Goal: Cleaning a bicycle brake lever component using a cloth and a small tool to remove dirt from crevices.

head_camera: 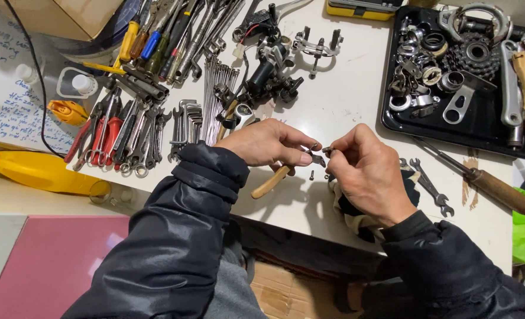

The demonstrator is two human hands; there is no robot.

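Observation:
My left hand [268, 143] pinches a small dark metal part [317, 158] between thumb and fingers above the white table [345, 100]. My right hand [366, 171] meets it from the right, its fingertips closed on a small screw-like piece [327, 150] touching that part. A tiny screw [311, 175] lies on the table just below the fingers. A tan-handled tool [271, 183] pokes out under my left hand. A dark and white rag [357, 215] lies under my right hand.
Wrenches, pliers, hex keys and screwdrivers [138, 124] crowd the left. Bicycle brake parts [268, 71] lie at the back. A black tray [493, 127] of metal rings, a sprocket and levers stands right. A wooden-handled screwdriver [499, 190], spanners [431, 189] and yellow bottle [38, 171] lie near.

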